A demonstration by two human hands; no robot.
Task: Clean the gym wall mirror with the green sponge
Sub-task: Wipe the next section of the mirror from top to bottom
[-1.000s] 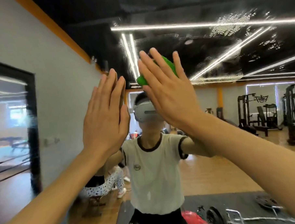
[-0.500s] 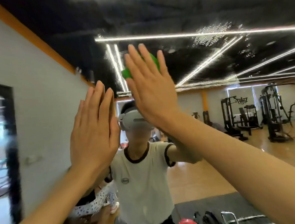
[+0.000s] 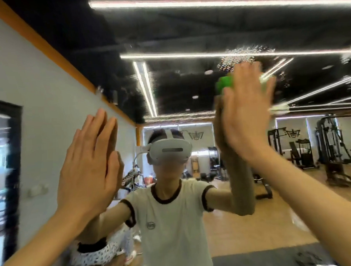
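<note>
Hands raised, both flat on mirror. Left hand fingers straight, together, holding nothing. Right hand higher, blurred, fingers apparently straight, pressing sponge against glass. One sponge, green, peeking past fingers.

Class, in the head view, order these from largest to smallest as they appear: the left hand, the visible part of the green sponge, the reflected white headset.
1. left hand
2. white headset
3. green sponge

Nearness to the camera enlarges the hand.
</note>
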